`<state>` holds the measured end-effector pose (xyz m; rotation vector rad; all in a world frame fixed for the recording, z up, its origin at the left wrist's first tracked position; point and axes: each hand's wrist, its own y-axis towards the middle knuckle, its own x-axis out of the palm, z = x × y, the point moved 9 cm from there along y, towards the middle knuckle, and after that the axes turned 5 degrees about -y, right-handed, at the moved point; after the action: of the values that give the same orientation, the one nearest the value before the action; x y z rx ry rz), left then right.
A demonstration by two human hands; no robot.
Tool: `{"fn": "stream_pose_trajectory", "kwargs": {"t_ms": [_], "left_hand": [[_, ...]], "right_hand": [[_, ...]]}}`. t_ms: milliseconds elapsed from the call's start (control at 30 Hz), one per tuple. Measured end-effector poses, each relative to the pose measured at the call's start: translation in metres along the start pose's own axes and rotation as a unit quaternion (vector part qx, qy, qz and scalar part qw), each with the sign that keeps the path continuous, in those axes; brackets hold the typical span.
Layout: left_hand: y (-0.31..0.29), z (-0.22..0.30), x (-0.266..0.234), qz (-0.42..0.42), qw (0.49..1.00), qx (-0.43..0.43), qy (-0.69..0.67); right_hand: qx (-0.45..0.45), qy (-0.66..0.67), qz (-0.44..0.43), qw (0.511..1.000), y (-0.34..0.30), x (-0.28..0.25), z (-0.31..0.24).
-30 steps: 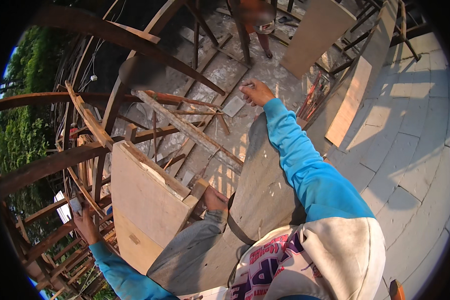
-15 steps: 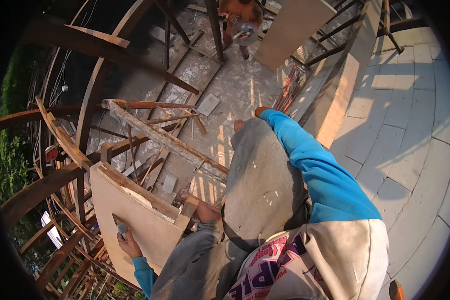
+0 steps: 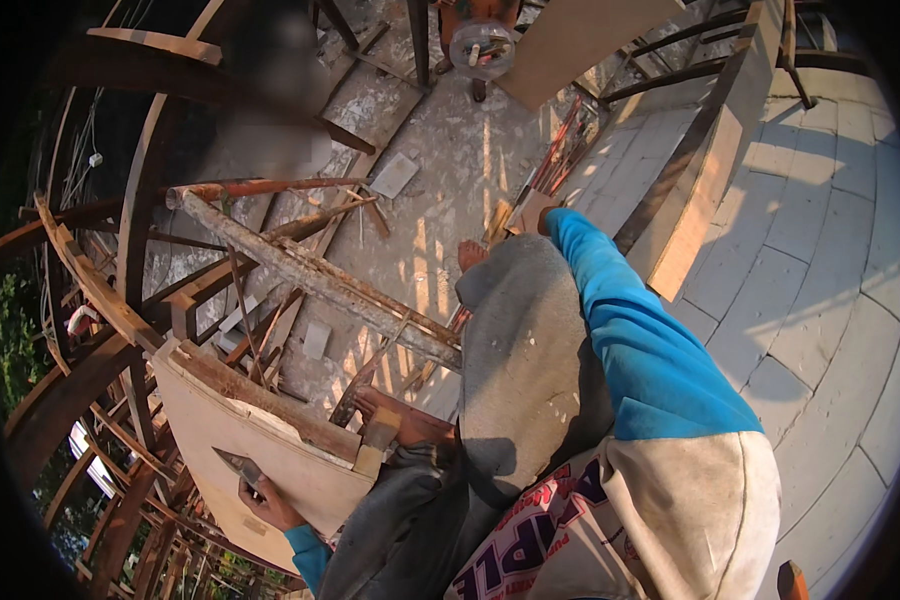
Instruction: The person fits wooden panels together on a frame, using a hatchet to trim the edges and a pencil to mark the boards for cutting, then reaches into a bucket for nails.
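Note:
At the lower left, my left hand (image 3: 272, 506) is closed around a small tool with a pointed triangular metal blade (image 3: 238, 464). The blade lies over a pale plywood panel (image 3: 310, 475), its tip toward the far left. A wooden beam (image 3: 270, 400) runs along the panel's far edge. Beyond my raised knee, my right hand (image 3: 545, 218) reaches forward at the end of a blue sleeve. Its fingers are mostly hidden, and a small brown piece of board (image 3: 526, 213) shows right beside it. I cannot tell whether the hand grips that piece.
A person (image 3: 480, 12) stands below at the far side with a clear bucket (image 3: 481, 50) of tools. Rusty, plaster-crusted beams (image 3: 300, 265) cross the drop at left. A long timber (image 3: 705, 160) borders grey roof slabs (image 3: 780, 280) on the right. Another plywood sheet (image 3: 580, 45) leans at the back.
My view has shifted. My left hand and the blade have turned over the panel, showing more blade. A brown board piece now shows beside my right hand. The bucket is more plainly visible.

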<state>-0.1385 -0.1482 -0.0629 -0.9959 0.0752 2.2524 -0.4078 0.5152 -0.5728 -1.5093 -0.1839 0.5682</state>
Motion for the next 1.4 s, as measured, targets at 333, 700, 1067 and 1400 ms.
{"fn": "stream_pose_trajectory", "kwargs": {"t_ms": [333,700,1067,1400], "left_hand": [[-0.012,0.005,0.004,0.063,0.976,0.101,0.182],[-0.010,-0.004,-0.005,0.073,0.973,0.078,0.205],[-0.018,-0.002,-0.005,0.070,0.969,0.053,0.232],[-0.022,-0.016,-0.014,0.063,0.978,0.042,0.194]], "right_hand": [[0.052,0.016,-0.039,0.998,0.005,0.042,0.016],[0.071,0.060,-0.071,0.993,0.000,0.081,0.032],[0.227,0.442,0.305,0.812,-0.081,-0.059,0.083],[0.109,0.315,0.387,0.860,-0.051,-0.151,0.045]]}}
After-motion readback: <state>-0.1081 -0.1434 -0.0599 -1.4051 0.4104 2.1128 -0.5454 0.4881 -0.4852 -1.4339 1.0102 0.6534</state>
